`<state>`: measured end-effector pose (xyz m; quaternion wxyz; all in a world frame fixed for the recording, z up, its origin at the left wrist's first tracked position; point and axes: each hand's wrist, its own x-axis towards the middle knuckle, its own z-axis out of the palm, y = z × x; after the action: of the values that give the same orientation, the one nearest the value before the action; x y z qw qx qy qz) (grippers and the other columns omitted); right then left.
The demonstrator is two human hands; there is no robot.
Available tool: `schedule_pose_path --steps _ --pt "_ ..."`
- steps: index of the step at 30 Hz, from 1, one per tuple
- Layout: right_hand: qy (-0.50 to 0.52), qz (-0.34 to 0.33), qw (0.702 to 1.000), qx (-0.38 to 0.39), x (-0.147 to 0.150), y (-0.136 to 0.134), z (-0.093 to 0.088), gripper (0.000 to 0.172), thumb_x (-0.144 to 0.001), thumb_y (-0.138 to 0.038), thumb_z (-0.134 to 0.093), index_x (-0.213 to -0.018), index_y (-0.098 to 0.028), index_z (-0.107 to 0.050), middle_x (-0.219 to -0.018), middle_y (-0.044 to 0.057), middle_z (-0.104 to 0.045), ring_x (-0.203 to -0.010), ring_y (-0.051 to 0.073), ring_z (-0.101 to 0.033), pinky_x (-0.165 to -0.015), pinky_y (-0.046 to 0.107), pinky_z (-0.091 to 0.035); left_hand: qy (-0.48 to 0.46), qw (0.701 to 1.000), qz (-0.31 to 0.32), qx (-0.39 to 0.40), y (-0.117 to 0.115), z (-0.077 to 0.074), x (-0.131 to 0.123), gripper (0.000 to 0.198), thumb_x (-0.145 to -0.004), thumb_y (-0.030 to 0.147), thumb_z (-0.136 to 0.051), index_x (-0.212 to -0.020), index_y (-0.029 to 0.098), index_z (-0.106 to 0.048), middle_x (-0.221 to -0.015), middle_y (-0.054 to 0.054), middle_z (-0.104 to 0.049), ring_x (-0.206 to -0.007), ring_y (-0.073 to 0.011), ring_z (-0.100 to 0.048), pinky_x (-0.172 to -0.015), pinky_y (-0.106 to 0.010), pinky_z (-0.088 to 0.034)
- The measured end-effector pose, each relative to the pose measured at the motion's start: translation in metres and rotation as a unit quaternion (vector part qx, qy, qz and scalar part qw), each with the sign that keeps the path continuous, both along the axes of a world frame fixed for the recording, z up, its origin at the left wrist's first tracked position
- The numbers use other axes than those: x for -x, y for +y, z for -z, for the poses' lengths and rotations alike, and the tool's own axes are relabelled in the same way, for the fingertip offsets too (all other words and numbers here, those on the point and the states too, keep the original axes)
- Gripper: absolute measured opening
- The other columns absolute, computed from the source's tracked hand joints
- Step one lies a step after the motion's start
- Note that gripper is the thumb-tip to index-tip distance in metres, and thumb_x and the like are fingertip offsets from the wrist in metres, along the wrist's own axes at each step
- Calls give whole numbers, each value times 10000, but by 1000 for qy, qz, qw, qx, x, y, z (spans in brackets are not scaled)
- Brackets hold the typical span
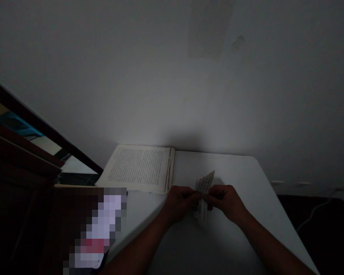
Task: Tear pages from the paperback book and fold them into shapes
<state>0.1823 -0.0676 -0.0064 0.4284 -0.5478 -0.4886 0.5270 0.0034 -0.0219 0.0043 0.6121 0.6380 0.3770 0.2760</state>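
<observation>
A small folded piece of printed paper (205, 184) is held upright over the white table (218, 164), its pointed tip toward the upper right. My left hand (181, 202) pinches its left side, thumb and fingers pressed together. On the other side, my right hand (226, 200) grips the paper close to its middle, the two thumbs nearly touching. The paper's lower part hangs down between both hands. Behind my left hand lies a stack of printed pages (139, 168) at the table's back left.
A grey-white wall (160, 76) rises behind the table. At the lower left is a blurred-out bright object (103, 225) beside dark wooden furniture (14, 164). A blue item (20, 124) shows at the far left. A pale cable (315, 208) hangs at right.
</observation>
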Motion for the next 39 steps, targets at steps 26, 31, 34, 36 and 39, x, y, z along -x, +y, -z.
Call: schedule_pose_path --steps 26,31,34,36,39 --pt "19 -20 999 30 2 0 -5 225 -653 -321 -731 -573 -149 -610 -482 -9 -610 -442 106 -536 -467 227 -404 -47 997 -62 3 -1 1 -1 310 -727 374 -631 -560 113 -626 -487 32 -481 -466 -81 -421 -474 -188 -338" --pt "23 -35 998 35 3 0 -5 225 -659 -316 -729 -576 -146 -608 -488 -8 -611 -447 102 -531 -467 224 -390 -54 996 -72 8 -1 1 -2 272 -735 352 -620 -602 115 -638 -527 20 -522 -491 -89 -453 -495 -194 -356" --pt "22 -42 998 37 3 -1 -3 224 -670 -309 -721 -573 -146 -604 -493 -5 -613 -452 104 -533 -470 224 -388 -51 996 -80 -3 -1 -1 -2 294 -733 350 -615 -549 122 -604 -493 35 -471 -474 -82 -415 -478 -191 -329" --pt "19 -44 998 37 4 -1 -3 222 -666 -299 -725 -566 -146 -600 -491 -7 -610 -447 101 -528 -466 222 -386 -49 996 -81 -3 -1 -3 -2 294 -725 352 -613 -536 128 -589 -491 40 -450 -474 -81 -401 -472 -192 -315" --pt "22 -56 997 41 4 -2 -3 210 -680 -296 -717 -582 -143 -612 -500 -6 -611 -449 100 -528 -461 220 -387 -34 995 -89 -8 -1 -5 -2 303 -709 360 -617 -512 135 -565 -484 44 -428 -473 -83 -386 -470 -197 -303"
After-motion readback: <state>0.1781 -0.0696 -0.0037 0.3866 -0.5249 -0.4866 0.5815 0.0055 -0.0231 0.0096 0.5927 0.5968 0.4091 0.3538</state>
